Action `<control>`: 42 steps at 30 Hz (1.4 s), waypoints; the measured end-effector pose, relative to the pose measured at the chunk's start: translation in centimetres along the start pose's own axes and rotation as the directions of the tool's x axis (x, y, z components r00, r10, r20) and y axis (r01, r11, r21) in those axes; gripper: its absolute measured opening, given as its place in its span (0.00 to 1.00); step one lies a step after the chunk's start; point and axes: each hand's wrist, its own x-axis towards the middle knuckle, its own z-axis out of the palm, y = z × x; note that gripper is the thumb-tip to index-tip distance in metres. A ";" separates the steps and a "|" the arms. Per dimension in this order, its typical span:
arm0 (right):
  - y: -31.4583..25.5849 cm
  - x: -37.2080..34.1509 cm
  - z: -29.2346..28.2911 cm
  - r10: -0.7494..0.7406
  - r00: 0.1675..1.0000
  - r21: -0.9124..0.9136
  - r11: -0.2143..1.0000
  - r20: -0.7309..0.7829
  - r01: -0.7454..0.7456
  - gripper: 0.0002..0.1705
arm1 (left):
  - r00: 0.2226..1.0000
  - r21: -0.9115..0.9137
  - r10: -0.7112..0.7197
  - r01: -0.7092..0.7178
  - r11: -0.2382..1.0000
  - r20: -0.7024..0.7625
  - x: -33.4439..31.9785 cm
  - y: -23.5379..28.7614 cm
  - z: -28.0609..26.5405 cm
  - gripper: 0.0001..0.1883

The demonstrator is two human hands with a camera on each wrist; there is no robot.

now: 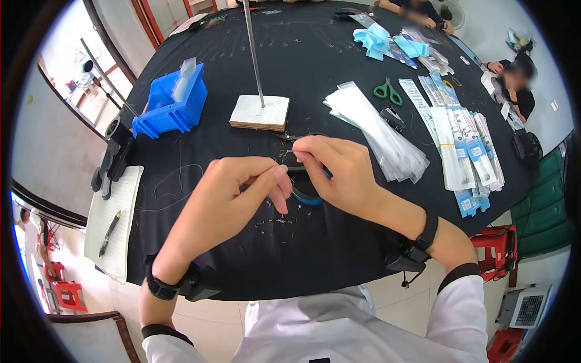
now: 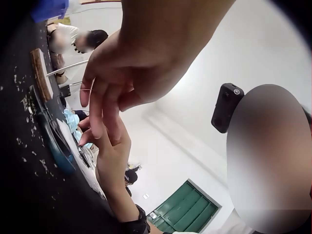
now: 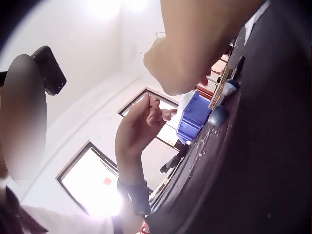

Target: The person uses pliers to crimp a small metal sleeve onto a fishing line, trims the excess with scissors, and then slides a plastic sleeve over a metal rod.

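Note:
Above the black table, my left hand (image 1: 230, 193) and right hand (image 1: 345, 172) meet with their fingertips close together. Thumb and index finger of each hand pinch a fine, thread-like line (image 2: 85, 90), most of it hidden by the fingers. In the right wrist view, a thin loop of the line (image 3: 157, 35) stands out past the right hand. Under the hands lies a tool with blue-and-black handles (image 1: 308, 199), partly covered by the right hand. Small pale clippings (image 1: 279, 221) are scattered on the cloth around it.
Ahead, a white-topped block (image 1: 260, 112) carries an upright metal rod (image 1: 253, 54). A blue bin (image 1: 172, 103), a stapler (image 1: 115, 160) and a notepad (image 1: 115, 224) with a pen are left. Clear sleeves (image 1: 378, 133), green scissors (image 1: 388, 92) and packets (image 1: 472, 151) lie right.

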 end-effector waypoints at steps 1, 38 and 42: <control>0.1 0.1 0.0 0.002 1.000 0.003 1.000 -0.002 -0.002 0.05 | 0.999 0.074 0.014 -0.012 0.997 -0.029 -0.2 0.2 -0.1 0.16; 2.0 2.4 -2.7 0.192 0.978 -0.163 0.966 -0.077 -0.202 0.02 | 0.958 -0.663 -0.152 0.278 0.694 0.243 -1.7 -1.1 -0.5 0.16; 1.9 1.7 -2.8 0.209 0.977 -0.229 0.953 0.030 -0.197 0.02 | 0.986 -0.810 -0.074 0.163 0.563 0.147 -1.7 -1.5 -1.2 0.17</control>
